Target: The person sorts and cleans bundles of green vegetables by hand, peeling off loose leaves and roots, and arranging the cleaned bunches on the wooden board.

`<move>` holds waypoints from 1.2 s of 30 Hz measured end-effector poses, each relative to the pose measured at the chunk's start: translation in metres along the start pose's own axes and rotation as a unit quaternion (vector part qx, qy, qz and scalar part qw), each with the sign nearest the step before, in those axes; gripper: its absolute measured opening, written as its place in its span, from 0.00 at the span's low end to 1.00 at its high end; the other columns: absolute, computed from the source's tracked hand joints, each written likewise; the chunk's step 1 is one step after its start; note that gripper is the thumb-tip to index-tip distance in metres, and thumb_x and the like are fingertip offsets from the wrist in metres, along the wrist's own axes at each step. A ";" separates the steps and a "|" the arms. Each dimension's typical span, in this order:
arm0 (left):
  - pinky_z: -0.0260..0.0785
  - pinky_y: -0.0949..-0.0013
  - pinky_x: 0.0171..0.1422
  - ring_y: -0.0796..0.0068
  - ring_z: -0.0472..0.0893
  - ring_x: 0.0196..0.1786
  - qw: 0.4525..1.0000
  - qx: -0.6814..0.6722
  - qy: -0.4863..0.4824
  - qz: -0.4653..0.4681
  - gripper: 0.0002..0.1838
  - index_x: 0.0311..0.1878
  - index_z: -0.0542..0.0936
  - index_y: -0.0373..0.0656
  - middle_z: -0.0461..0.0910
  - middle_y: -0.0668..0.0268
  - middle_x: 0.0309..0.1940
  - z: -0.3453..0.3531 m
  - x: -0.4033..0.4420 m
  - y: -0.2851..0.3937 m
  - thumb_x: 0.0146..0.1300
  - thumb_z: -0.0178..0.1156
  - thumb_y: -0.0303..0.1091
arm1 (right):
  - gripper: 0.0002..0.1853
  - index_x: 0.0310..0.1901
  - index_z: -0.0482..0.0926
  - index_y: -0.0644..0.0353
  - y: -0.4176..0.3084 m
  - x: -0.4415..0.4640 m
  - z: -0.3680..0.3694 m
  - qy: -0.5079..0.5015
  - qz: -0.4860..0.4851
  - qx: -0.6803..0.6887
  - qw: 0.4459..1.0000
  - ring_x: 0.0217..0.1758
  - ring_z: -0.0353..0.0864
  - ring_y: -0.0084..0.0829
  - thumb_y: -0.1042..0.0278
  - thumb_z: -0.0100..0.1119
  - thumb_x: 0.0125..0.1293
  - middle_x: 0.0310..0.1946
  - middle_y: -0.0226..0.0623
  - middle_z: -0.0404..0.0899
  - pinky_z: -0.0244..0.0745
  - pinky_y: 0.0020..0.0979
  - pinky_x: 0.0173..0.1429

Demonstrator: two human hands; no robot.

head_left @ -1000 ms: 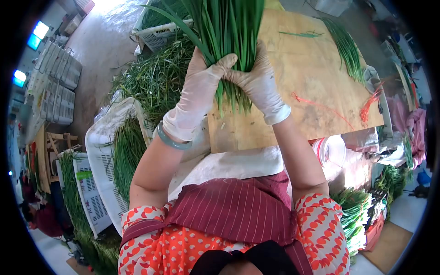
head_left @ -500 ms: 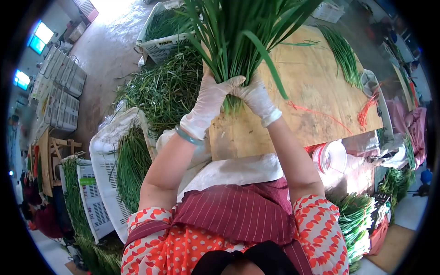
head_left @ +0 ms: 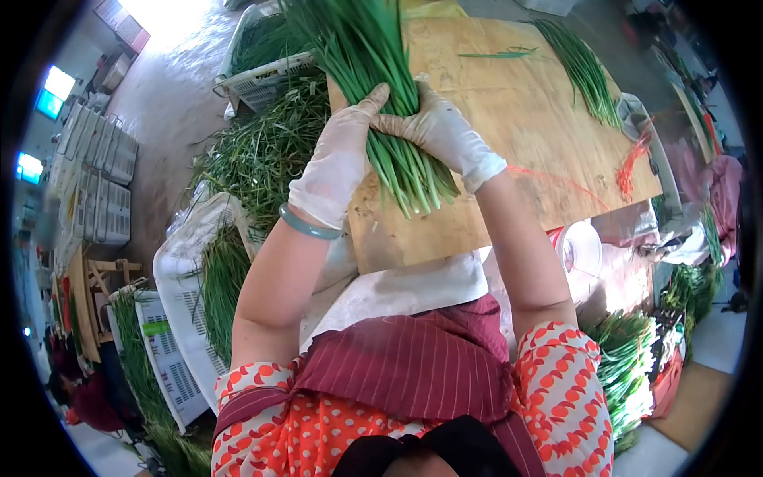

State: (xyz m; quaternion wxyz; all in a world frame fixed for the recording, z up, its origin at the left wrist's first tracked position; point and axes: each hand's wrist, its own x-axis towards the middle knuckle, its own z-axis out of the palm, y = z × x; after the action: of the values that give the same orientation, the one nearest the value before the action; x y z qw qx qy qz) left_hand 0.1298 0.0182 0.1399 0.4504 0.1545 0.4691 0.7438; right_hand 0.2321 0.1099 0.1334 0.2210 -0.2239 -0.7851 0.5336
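Both gloved hands hold one thick bunch of garlic chives (head_left: 407, 171) over the near-left part of a wooden board (head_left: 509, 159). My left hand (head_left: 346, 143) wraps the left side of the bunch, its thumb across the leaves. On the right side, my right hand (head_left: 441, 131) grips with the thumb in front; its other fingers are partly hidden. The pale cut ends point down toward me, and the leaves fan away to the upper left, running out of the top of view. A smaller pile of chives (head_left: 579, 70) lies along the board's far right edge.
Red twine (head_left: 632, 171) hangs at the board's right edge. Loose leaves are heaped (head_left: 258, 151) left of the board, by a white crate (head_left: 266, 75). Another white crate (head_left: 179, 266) holds chives at my left. A white bucket (head_left: 579, 250) stands below the board's right side.
The bunch has tilted, its leaves swinging left and its cut ends now showing lower right. My hands have moved slightly apart around it, and more stem shows below them.
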 end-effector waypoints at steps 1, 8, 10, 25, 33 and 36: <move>0.71 0.66 0.50 0.68 0.77 0.46 0.999 0.007 0.014 -0.038 0.18 0.52 0.72 0.38 0.78 0.62 0.44 -0.005 0.008 -0.010 0.59 0.60 0.32 | 0.48 0.60 0.61 0.68 0.004 0.002 -0.003 -0.035 0.018 -0.006 0.999 0.50 0.77 0.37 0.42 0.70 0.44 0.45 0.50 0.77 0.70 0.30 0.53; 0.66 0.68 0.56 0.65 0.72 0.55 0.954 0.232 0.154 0.115 0.37 0.65 0.58 0.39 0.68 0.58 0.56 -0.028 0.017 -0.085 0.51 0.60 0.19 | 0.57 0.63 0.53 0.73 0.083 -0.013 0.002 0.002 0.101 -0.220 0.970 0.57 0.70 0.52 0.36 0.67 0.42 0.52 0.62 0.69 0.65 0.37 0.59; 0.59 0.65 0.63 0.60 0.65 0.61 0.936 0.292 0.161 0.112 0.44 0.67 0.52 0.37 0.59 0.51 0.62 -0.037 0.022 -0.095 0.48 0.66 0.29 | 0.58 0.64 0.53 0.73 0.071 -0.027 -0.007 0.012 0.109 -0.210 0.972 0.59 0.68 0.52 0.36 0.67 0.41 0.53 0.64 0.67 0.64 0.37 0.60; 0.49 0.68 0.70 0.57 0.56 0.66 0.857 0.475 0.101 0.170 0.53 0.69 0.45 0.33 0.53 0.49 0.65 -0.062 0.011 -0.107 0.46 0.70 0.35 | 0.25 0.55 0.71 0.53 0.094 -0.072 -0.005 0.091 -0.009 -0.078 0.993 0.56 0.69 0.47 0.70 0.61 0.52 0.55 0.50 0.68 0.65 0.36 0.58; 0.50 0.67 0.69 0.57 0.58 0.66 0.858 0.469 0.084 0.189 0.52 0.68 0.46 0.33 0.54 0.49 0.65 -0.071 0.013 -0.111 0.47 0.69 0.35 | 0.07 0.32 0.83 0.47 0.082 -0.087 0.011 0.071 -0.060 -0.409 0.908 0.63 0.61 0.44 0.64 0.63 0.48 0.61 0.38 0.65 0.51 0.48 0.64; 0.50 0.67 0.69 0.56 0.58 0.66 0.854 0.478 0.079 0.190 0.52 0.69 0.45 0.33 0.54 0.49 0.65 -0.075 0.013 -0.111 0.48 0.69 0.35 | 0.05 0.30 0.82 0.48 0.084 -0.086 0.015 0.120 -0.048 -0.379 0.916 0.62 0.61 0.44 0.67 0.62 0.48 0.60 0.41 0.65 0.50 0.48 0.65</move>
State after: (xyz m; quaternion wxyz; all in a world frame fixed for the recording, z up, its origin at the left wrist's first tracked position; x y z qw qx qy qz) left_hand 0.1326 0.0043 0.0060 0.1328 0.3771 0.7623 0.5090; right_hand 0.3021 0.0760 0.0400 0.2375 -0.3154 -0.9058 0.1541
